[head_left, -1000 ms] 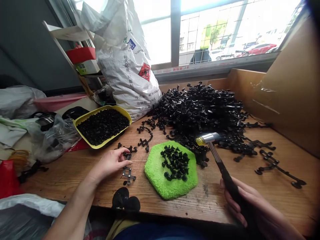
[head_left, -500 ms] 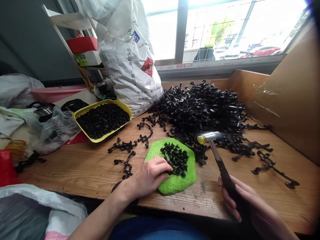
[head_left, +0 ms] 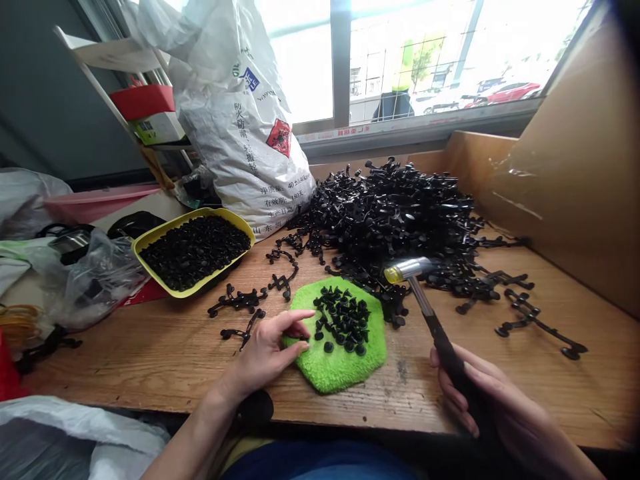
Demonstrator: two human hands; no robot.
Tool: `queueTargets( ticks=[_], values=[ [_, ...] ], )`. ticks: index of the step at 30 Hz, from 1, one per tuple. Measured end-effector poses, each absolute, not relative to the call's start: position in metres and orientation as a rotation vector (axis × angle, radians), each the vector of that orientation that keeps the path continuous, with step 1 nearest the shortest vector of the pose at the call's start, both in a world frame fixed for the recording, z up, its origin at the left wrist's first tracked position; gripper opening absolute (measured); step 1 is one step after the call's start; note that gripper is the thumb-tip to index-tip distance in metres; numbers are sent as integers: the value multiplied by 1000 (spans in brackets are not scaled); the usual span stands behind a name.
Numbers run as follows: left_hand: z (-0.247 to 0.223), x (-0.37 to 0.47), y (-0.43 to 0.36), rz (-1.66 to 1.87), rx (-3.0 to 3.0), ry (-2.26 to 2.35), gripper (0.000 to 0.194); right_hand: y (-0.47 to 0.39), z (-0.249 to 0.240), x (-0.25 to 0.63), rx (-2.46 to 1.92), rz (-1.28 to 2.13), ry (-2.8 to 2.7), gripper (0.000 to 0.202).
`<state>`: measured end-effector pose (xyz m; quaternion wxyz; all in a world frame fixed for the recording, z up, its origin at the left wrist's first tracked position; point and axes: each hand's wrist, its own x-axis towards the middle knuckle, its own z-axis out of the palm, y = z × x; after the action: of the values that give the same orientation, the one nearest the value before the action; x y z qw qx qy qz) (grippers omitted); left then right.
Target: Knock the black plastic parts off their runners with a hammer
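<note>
My right hand (head_left: 480, 390) is wrapped round the black handle of a mallet (head_left: 430, 320). The mallet's metal head, with a yellow plastic face, is raised over the table. My left hand (head_left: 267, 350) is at the left edge of a green cloth (head_left: 330, 380), thumb and index finger apart. A small dark spot shows by its thumb tip; whether it touches the hand I cannot tell. On the cloth lies a cluster of small black plastic pegs (head_left: 345, 320) with round heads. A black jointed part (head_left: 245, 330) lies just beyond the left hand, partly covered by it.
Behind the cloth rises a big heap of black jointed parts (head_left: 390, 213). A yellow tray (head_left: 185, 293) of small black pieces stands left, beside a large white sack (head_left: 250, 147). More loose parts (head_left: 540, 323) lie at right, near a cardboard panel (head_left: 560, 180). Plastic bags (head_left: 100, 273) crowd the left.
My left hand has drawn back left from the pegs to the cloth's edge, and its fingers have spread. My right hand still holds the mallet. The view has shifted slightly.
</note>
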<state>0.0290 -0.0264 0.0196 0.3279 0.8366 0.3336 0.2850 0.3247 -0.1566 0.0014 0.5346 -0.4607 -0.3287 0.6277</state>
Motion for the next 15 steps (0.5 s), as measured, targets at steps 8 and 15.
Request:
queueTargets(
  ticks=[8,15],
  values=[
    [27,37,-19,886,2167,999,18,-155,-3,327,-1106,1522,-788,42],
    [37,58,-13,742,2336,863,18,-157,8,319,-1159,1474,-744,39]
  ],
)
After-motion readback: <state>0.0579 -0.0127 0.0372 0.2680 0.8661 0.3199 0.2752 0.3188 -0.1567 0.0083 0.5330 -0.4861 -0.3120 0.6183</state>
